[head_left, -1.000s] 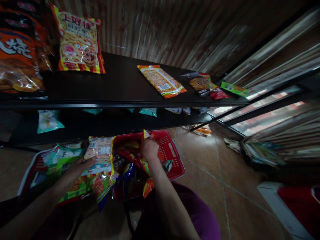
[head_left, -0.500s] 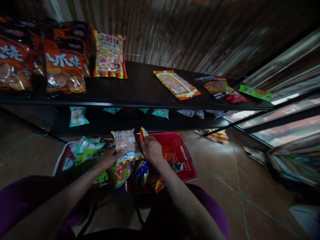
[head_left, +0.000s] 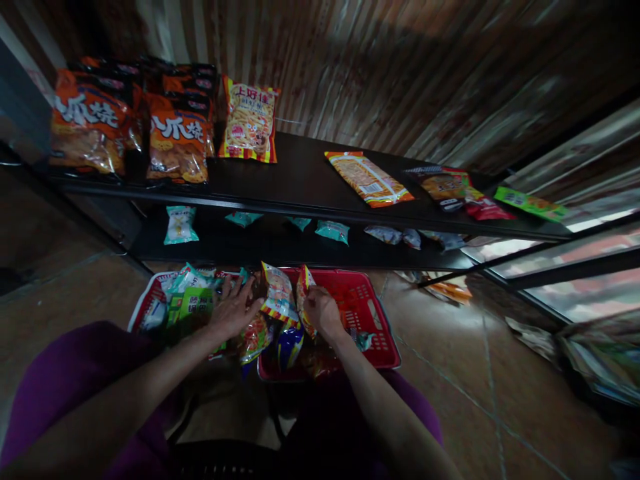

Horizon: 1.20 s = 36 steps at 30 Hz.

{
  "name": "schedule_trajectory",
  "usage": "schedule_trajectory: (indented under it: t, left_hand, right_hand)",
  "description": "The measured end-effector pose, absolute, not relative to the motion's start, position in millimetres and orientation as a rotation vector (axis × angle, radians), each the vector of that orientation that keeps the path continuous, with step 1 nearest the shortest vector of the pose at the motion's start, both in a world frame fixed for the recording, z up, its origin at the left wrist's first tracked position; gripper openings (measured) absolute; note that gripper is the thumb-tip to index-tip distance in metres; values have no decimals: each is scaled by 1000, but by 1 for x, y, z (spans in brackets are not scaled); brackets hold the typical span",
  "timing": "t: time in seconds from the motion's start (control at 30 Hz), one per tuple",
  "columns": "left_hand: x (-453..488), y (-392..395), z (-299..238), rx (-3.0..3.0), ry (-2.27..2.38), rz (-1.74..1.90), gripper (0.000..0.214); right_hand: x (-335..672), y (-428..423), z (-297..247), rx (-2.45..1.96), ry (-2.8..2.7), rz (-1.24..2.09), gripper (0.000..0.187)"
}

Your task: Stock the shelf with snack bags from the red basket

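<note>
Several fingers of my left hand (head_left: 234, 313) are spread apart over the left basket (head_left: 144, 298), just beside a green packet (head_left: 197, 303). My right hand (head_left: 323, 310) pinches a red-and-yellow packet (head_left: 301, 293) above the red right basket (head_left: 383, 333). Between my hands, a pale packet with yellow-and-red edges (head_left: 277, 293) tilts. Beyond the baskets, orange snack bags (head_left: 177, 143) stand on a black shelf (head_left: 300, 177).

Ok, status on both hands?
Left hand spread open at left basket. Right hand gripping red-and-yellow bag at right basket. Pale yellow-edged bag between hands; left-hand contact unclear.
</note>
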State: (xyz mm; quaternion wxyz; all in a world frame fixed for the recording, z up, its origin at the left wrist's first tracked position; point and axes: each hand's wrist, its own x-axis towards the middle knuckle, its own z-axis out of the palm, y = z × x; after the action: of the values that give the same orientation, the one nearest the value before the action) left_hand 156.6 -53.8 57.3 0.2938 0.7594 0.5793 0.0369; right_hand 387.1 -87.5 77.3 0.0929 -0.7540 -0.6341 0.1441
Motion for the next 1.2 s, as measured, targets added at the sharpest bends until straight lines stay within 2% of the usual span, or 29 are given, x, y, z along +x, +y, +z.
schedule_trajectory:
  t: [0.23,0.37,0.47,0.67,0.8,0.93,1.1,1.2]
  left_hand:
    - [151,-73,51,2282,1201,14,51]
    - [152,-64,53,2263,1139,2,54]
    - [148,-58,55,2201,1279,28,59]
    - [142,-58,48,2245,1470,81,61]
    - [157,-50,39,2426,1418,275,57]
    - [173,-41,26,2321,1300,90,55]
    - [168,-34,30,2256,1303,99,57]
    - [162,-28,51,2282,1254,220,68]
  right_hand:
    - [363,-83,80,-2164,-2177,536,17]
    - [365,-77,87,-2215,-2197,554,17]
    - [387,-70,99,-2235,-2089,530,15]
    - [406,-70,111,-1883,-1956,525,15]
    - [380,-74,103,-1769,-2077,650,15]
    - [368,-70,98,-1750,-2179,725,13]
    - [399,-61,115,-1736,-1978,760,16]
    - [416,-60,129,-1657,-1787,962,13]
